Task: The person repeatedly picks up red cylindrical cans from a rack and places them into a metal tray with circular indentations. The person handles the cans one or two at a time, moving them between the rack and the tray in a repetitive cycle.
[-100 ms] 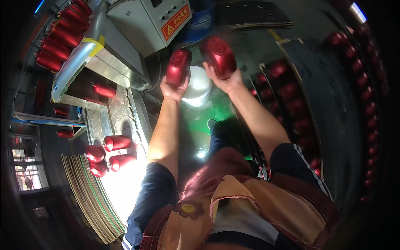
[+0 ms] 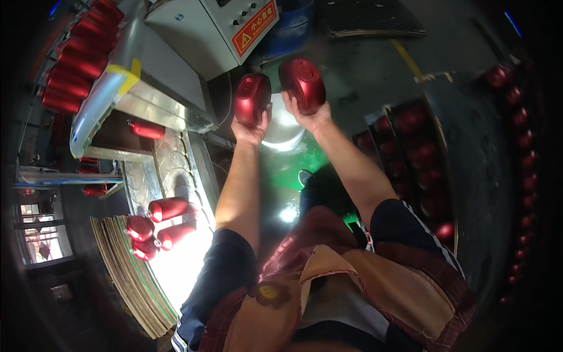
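My left hand [image 2: 251, 131] is closed around the lower part of a glossy metallic-red bottle [image 2: 252, 98], its oval base facing up and away. A matching red bottle [image 2: 304, 88] is gripped by my right hand [image 2: 315, 119], its ringed base also showing. Both arms stretch forward, and the bottles hang side by side in the air with a narrow gap between them. Below and behind them a white bucket [image 2: 285, 138] stands on the wet-looking green floor. The necks of both held bottles are hidden from sight.
Left, several red bottles [image 2: 169, 209] lie on a brightly lit conveyor [image 2: 175, 161] beside a metal machine housing [image 2: 167, 105]. A grey control cabinet [image 2: 182, 35] and blue drum [image 2: 293, 29] stand ahead. Racks of red bottles [image 2: 423, 154] and a dark board [image 2: 469, 146] flank my right.
The two held bottles have come slightly closer together, the right one shifting a little left and down. Much of the surroundings on the right has slid rightward in view.
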{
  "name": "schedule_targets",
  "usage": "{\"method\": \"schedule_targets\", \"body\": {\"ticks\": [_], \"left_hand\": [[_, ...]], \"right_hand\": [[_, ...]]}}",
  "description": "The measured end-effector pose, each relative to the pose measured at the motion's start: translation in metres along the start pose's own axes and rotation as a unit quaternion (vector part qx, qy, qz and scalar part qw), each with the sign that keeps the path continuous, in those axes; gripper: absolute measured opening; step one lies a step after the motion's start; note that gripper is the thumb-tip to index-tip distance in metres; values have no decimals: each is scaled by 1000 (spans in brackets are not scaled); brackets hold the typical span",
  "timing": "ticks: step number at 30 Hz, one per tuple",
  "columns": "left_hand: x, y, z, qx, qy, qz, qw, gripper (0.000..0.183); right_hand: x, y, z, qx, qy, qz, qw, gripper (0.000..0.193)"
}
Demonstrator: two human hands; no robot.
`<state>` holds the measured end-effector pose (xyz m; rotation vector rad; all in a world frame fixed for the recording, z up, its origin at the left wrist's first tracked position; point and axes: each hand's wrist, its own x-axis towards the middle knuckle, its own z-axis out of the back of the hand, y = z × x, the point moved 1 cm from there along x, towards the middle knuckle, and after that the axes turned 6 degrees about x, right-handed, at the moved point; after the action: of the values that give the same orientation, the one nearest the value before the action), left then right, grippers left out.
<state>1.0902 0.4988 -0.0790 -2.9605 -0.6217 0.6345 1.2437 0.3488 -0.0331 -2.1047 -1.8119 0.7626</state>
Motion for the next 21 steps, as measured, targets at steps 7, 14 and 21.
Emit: {"method": "schedule_targets", "body": {"ticks": [7, 14, 21], "left_hand": [[73, -21, 40, -190, 63, 53, 978, 74], [63, -31, 49, -241, -17, -27, 970, 66], [-133, -55, 76, 80, -45, -215, 972, 70]], "right_hand": [[125, 80, 46, 68, 90, -161, 981, 76], [149, 96, 50, 99, 65, -217, 969, 63], [105, 36, 48, -221, 77, -146, 961, 65]]}}
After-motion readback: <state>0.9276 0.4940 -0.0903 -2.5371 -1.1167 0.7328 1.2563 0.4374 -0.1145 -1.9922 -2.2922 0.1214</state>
